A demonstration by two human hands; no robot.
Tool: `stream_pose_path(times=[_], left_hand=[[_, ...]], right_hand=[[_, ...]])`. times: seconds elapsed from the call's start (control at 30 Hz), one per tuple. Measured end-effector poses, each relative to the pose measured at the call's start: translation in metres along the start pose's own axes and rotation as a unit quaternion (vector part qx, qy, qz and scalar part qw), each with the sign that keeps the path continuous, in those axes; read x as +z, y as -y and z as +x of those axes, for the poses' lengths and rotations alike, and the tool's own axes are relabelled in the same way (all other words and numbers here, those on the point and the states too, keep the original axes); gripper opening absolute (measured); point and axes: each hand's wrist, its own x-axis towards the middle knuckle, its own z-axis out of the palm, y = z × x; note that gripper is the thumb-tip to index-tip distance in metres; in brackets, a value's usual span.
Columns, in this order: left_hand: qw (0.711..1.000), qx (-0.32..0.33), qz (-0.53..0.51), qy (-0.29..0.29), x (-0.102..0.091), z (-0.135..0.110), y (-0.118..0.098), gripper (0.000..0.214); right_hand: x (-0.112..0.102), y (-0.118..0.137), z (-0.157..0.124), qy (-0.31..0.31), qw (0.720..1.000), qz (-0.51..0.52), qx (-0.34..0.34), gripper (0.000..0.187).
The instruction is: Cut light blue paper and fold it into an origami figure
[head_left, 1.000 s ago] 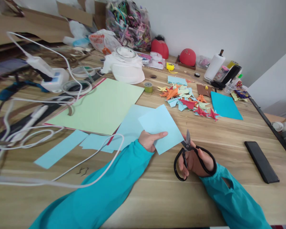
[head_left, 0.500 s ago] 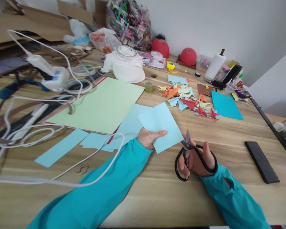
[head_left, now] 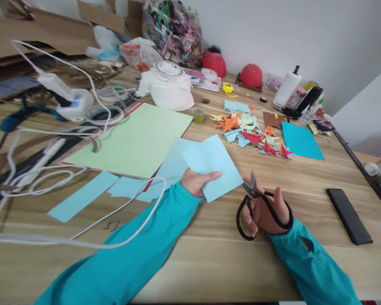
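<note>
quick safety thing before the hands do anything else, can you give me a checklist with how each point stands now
1. Paper gripped: ok; the left hand holds the light blue sheet, thumb on top.
2. Scissors in hand: ok; the right hand holds the black-handled scissors, blades apart.
3. Left thumb clear of the blades: ok; it lies well inside the sheet's edge.
4. Left fingers under the sheet clear: cannot tell; the paper hides them.
5. Blades off the paper: cannot tell; they are at its right corner, contact unclear.
6. White cable away from the left sleeve: not ok; it runs across the sleeve in view.
</note>
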Motion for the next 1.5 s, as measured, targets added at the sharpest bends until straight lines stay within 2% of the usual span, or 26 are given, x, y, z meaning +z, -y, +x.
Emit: stream_pose_path(times=[0.17,0.3,0.4,0.6,0.73,0.93,1.07,1.17,1.3,1.4,1.5], left_hand=[[1.0,-0.017,0.003,0.002,0.001,-0.001,-0.003,0.069],[0.998,-0.045,0.0,0.052,0.004,-0.006,0.001,0.069],[0.997,-0.041,0.004,0.071,0.006,-0.01,0.005,0.073],[0.998,-0.027,0.011,0.053,0.008,-0.014,0.004,0.082],[0.998,-0.031,0.021,0.045,0.007,-0.014,0.002,0.078],[0.999,-0.037,0.026,0.029,0.007,-0.014,0.002,0.077],[0.999,-0.039,0.027,0.006,0.006,-0.014,-0.001,0.074],[0.999,-0.037,0.032,0.013,0.006,-0.015,-0.003,0.068],[0.997,-0.044,0.039,0.05,0.007,-0.017,-0.005,0.061],[0.995,-0.046,0.044,0.073,0.007,-0.018,-0.003,0.069],[0.995,-0.035,0.054,0.075,0.006,-0.017,0.001,0.078]], right_hand=[[-0.002,0.0,-0.001,0.028,0.999,0.0,0.021,0.084],[-0.004,-0.002,-0.001,0.019,0.998,-0.032,0.055,0.089],[-0.004,-0.002,0.0,0.018,0.997,-0.04,0.066,0.091],[-0.001,-0.001,0.001,-0.004,0.997,-0.046,0.06,0.092],[0.002,-0.002,0.002,-0.028,0.998,-0.049,0.037,0.094],[0.001,-0.002,0.001,-0.025,0.999,-0.021,0.007,0.091],[0.002,-0.001,0.0,-0.031,0.999,-0.025,0.009,0.092],[0.003,0.0,0.0,-0.034,0.998,-0.04,0.022,0.092],[0.001,0.004,-0.003,0.004,0.998,-0.029,0.054,0.087],[-0.003,0.007,-0.004,0.042,0.996,-0.002,0.076,0.08],[-0.007,0.008,-0.004,0.046,0.994,-0.003,0.097,0.079]])
